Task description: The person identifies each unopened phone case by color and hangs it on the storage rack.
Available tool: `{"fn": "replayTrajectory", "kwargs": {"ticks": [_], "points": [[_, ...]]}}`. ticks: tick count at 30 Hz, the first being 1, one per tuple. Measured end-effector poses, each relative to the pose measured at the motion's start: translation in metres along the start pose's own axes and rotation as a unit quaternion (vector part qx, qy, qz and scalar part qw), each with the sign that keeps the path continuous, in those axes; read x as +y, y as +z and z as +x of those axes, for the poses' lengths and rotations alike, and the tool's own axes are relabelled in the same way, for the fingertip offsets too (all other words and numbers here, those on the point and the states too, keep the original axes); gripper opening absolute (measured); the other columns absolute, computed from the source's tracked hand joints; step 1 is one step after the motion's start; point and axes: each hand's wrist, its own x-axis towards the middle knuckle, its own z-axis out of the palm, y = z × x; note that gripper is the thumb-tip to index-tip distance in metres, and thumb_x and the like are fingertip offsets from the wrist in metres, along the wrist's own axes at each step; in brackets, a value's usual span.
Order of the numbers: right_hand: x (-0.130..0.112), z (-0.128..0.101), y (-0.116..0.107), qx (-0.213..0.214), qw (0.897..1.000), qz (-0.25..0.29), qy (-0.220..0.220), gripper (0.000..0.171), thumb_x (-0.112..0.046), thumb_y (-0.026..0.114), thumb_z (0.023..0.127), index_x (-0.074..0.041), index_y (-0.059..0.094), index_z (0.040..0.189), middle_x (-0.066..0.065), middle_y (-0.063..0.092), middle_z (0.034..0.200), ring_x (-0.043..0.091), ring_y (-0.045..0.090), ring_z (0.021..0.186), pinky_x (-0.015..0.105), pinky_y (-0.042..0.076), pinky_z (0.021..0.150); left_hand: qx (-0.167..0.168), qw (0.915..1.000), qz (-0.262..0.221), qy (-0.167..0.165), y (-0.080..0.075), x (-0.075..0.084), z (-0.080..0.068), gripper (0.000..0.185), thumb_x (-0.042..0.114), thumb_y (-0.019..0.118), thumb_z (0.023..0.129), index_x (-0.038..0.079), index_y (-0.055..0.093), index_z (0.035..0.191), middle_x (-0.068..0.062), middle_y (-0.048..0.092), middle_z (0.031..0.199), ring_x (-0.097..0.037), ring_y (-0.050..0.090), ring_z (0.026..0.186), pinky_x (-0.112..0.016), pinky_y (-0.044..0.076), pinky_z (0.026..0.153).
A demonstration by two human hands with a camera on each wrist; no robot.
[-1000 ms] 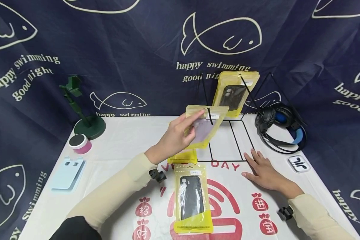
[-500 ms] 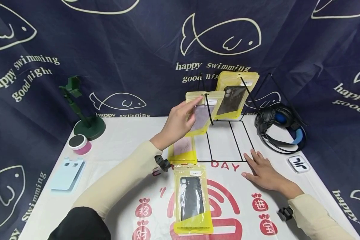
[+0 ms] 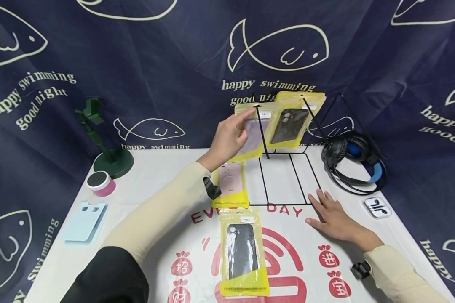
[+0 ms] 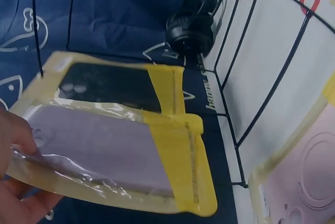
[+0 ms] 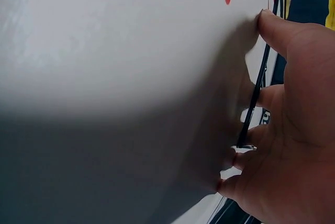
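On the far left of the counter (image 3: 155, 176) a green stand (image 3: 106, 143) rises beside a small pink-sided tin (image 3: 100, 182), with a pale blue phone case (image 3: 86, 219) lying nearer the person. The left hand (image 3: 227, 136) is raised off the surface on an outstretched, cream-sleeved arm, its fingers and thumb pinching the upper edge of a yellow pouch with a lilac case (image 3: 252, 132), held upright against a slanted rod of the black wire rack (image 3: 288, 176); whether its hang hole has caught the rod is hard to tell. Just behind it on the rack hangs a yellow pouch with a dark case (image 3: 292, 122). Below, a pouch with a pink case (image 3: 231, 185) and another with a black case (image 3: 243, 252) lie flat on the white cloth printed in red. The right hand (image 3: 331, 216) rests flat, fingers spread, touching the rack's base wire. Further right sit a black-and-blue headset (image 3: 350, 162) and a small white tile (image 3: 377, 207), all before a navy fish-print drape (image 3: 136, 63).
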Motion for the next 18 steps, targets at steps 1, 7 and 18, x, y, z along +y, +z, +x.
{"fn": "replayTrajectory", "kwargs": {"ticks": [1,7,18], "points": [[0.000,-0.001,0.000,0.001,1.000,0.000,0.001,0.087,-0.049,0.063,0.093,0.000,0.029,0.156,0.036,0.013,0.161,0.058,0.011,0.148,0.078,0.013,0.111,0.004,1.0000,-0.006,-0.006,0.002,-0.002,0.003,0.056,-0.005,0.060,0.089,0.014,0.057,0.142,-0.008,0.072,0.119,-0.019,0.052,0.079,-0.033,0.047,0.080],[0.003,-0.001,-0.002,-0.002,1.000,-0.006,0.007,0.087,-0.050,0.062,0.094,0.000,0.027,0.156,0.036,0.011,0.162,0.058,0.011,0.148,0.078,0.012,0.111,0.026,0.9980,-0.035,-0.046,0.009,-0.018,0.023,0.054,-0.005,0.062,0.086,0.016,0.063,0.136,-0.004,0.069,0.131,-0.018,0.065,0.113,-0.029,0.051,0.093],[0.000,-0.001,-0.001,0.001,1.000,-0.002,0.004,0.086,-0.050,0.062,0.094,0.000,0.029,0.156,0.035,0.013,0.162,0.058,0.012,0.147,0.077,0.012,0.112,0.036,0.9939,-0.078,-0.069,0.008,-0.032,0.021,0.041,-0.006,0.063,0.086,0.013,0.072,0.122,-0.004,0.073,0.120,-0.015,0.064,0.107,-0.026,0.048,0.093]]}}
